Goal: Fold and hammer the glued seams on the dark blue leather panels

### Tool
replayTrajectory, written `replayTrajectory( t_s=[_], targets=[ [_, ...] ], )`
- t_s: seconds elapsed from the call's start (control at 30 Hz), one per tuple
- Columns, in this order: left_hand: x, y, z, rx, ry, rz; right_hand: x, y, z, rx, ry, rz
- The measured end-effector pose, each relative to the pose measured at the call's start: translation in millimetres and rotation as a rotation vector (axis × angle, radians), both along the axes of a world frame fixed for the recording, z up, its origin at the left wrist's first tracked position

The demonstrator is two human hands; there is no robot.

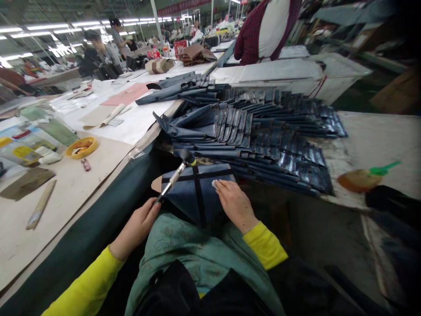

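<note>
A dark blue piece with crossed black strips [187,186] lies over my lap, its tan tip sticking out on the left. My left hand [142,220] is closed round the dark handle of a hammer [173,176], whose head is raised over the piece's far edge. On the right part of the piece rests my right hand [234,202], fingers together, with a small white wad [215,184] at the fingertips. Just beyond lie rows of overlapping dark blue pieces [250,127].
On the left table [108,151] are a yellow dish [81,147], bottles [19,151], a wooden-handled tool [41,204] and small pliers. A brown container with a green brush [360,180] stands at right. A person in a striped top [251,33] is beyond the rows.
</note>
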State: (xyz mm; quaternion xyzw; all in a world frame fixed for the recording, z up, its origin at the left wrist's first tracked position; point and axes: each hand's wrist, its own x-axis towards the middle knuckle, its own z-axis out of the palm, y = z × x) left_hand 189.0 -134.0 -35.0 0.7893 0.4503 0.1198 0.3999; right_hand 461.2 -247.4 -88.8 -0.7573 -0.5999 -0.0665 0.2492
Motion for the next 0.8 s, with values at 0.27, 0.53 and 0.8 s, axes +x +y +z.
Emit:
replayTrajectory(
  t_s=[0.27, 0.53, 0.8],
  targets=[
    [3.5, -2.6, -3.3, 0.034, 0.004, -0.027, 1.6, -1.4, 0.4, -0.016, 0.018, 0.001],
    [13.1, 1.1, 1.5, -0.007, 0.083, -0.117, 1.7, -3.4, 0.5, -0.022, 0.013, -0.003],
    [3.6, -8.2, -7.0, -0.07, 0.119, -0.156, 3.6, -4.2, -1.7, -0.012, 0.013, -0.014]
  ],
)
